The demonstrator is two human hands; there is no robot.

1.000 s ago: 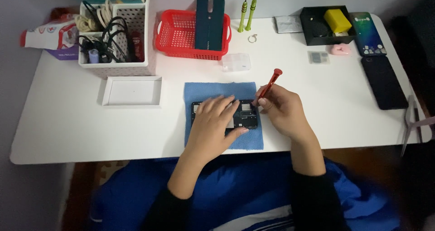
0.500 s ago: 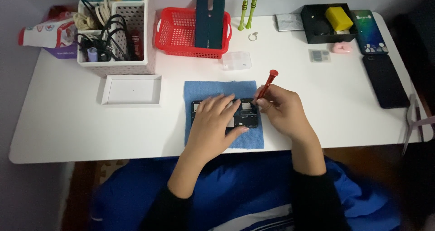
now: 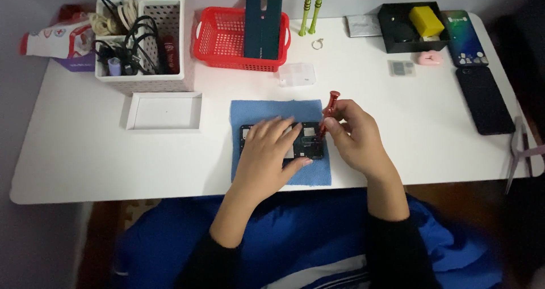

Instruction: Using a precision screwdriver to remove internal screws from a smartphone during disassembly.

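Note:
An opened phone [image 3: 309,144] with its dark circuit board showing lies on a blue cloth [image 3: 267,110] near the table's front edge. My left hand [image 3: 269,153] rests flat on the phone's left part and covers most of it. My right hand [image 3: 355,136] grips a red-handled screwdriver [image 3: 329,104], held nearly upright, its tip down on the phone's upper right corner.
A white tray [image 3: 163,111] lies left of the cloth. Behind stand a white organiser with cables [image 3: 139,39], a red basket [image 3: 227,39], a small clear box [image 3: 297,74] and two green screwdrivers [image 3: 311,8]. At right are a black box [image 3: 397,31] and two phones [image 3: 485,99].
The screwdriver handle has swung slightly from leaning right towards upright. Both hands stay on the phone in nearly the same place.

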